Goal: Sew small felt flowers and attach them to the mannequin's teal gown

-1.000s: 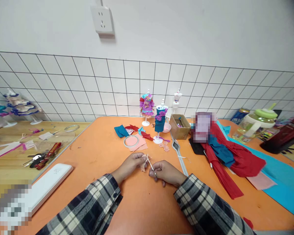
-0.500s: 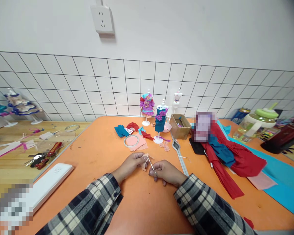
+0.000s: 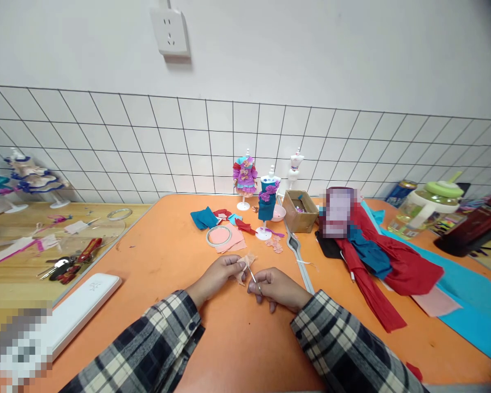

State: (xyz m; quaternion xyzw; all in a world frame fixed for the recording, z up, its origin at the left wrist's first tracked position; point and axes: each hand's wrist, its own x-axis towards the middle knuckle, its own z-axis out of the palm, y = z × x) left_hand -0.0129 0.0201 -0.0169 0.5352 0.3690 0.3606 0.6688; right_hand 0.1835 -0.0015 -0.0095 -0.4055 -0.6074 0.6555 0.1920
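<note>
At the bottom of the frame, two plaid sleeves (image 3: 159, 333) reach in over the orange tabletop (image 3: 249, 355), with a white power bank (image 3: 90, 305) lying at lower left. Just below the frame's centre, the left hand (image 3: 223, 275) pinches a crinkled peach scrap (image 3: 249, 261) between thumb and fingers, part of it showing past the fingertips. The right hand (image 3: 276, 289), just beside it, has its fingers curled around the handles of small scissors (image 3: 252, 274), whose slim blades point up and left to the scrap (whether they are cutting into it, I cannot tell). Beyond the hands, a roll of tape (image 3: 219, 245) lies partly on a pink sheet (image 3: 238, 241). Right of that stands a mini dress form in teal (image 3: 267, 204), purple flowers across its front, near an open cardboard box (image 3: 300, 221). Red fabric (image 3: 413, 265) spreads at right. Farther back stand a mini dress form in purple ruffles (image 3: 245, 177) and a mostly white dress form (image 3: 297, 164), before the tiled wall (image 3: 188, 147); a wall socket (image 3: 172, 34) sits at upper left.
</note>
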